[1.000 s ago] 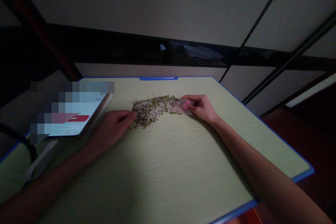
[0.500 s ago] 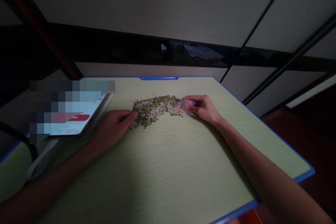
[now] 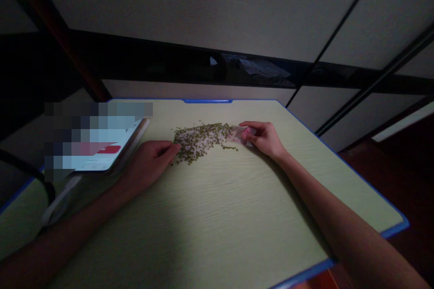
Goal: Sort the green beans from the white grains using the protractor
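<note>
A loose pile of small green beans (image 3: 200, 137), like mung beans, mixed with whitish grains, is spread across the middle of the table. At the pile's left edge my left hand (image 3: 156, 156) has thumb and fingers pressed together; whatever lies between them is too small to make out. On the other side, my right hand (image 3: 262, 137) pinches a small clear plastic bag (image 3: 240, 132) with pink on it. The bag lies low against the right end of the pile, and part of it is hidden by my fingers.
A lit tablet (image 3: 98, 162), partly blurred out, is propped at the left, beside my left forearm. A pale strap (image 3: 61, 201) and a dark cable (image 3: 30, 167) are near it. The light table (image 3: 203, 216) has a blue rim; cabinet panels (image 3: 203, 9) stand behind it.
The whole view has shifted slightly. The bag in my right hand has changed shape a little at the pile's edge. My left hand stays in about the same place by the beans.
</note>
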The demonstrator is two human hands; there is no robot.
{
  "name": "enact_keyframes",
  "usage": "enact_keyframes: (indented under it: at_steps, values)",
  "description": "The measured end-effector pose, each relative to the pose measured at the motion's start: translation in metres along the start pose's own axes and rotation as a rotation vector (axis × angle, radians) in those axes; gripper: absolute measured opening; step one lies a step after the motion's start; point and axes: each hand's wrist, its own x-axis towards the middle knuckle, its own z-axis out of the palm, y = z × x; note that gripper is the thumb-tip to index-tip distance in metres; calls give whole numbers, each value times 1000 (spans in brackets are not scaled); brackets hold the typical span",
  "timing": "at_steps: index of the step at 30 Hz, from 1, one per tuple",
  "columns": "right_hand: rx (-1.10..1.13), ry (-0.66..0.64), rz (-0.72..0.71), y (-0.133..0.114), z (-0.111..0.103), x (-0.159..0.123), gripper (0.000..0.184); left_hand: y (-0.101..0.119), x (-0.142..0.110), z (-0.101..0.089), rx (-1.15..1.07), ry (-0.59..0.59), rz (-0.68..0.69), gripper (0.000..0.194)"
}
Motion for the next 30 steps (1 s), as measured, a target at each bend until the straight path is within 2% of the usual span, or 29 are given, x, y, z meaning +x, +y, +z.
enact_keyframes:
  at_steps: [5,13,30]
  values:
    - [-20,-30,-27,0,2,0,35,2,-1,-1,-9,-3,-1,37]
    - [69,-99,-24,3,2,0,36,2,-1,-1,2,4,5,36]
    - [21,-114,-39,-1,6,-4,34,6,-3,-3,-1,-33,1,38]
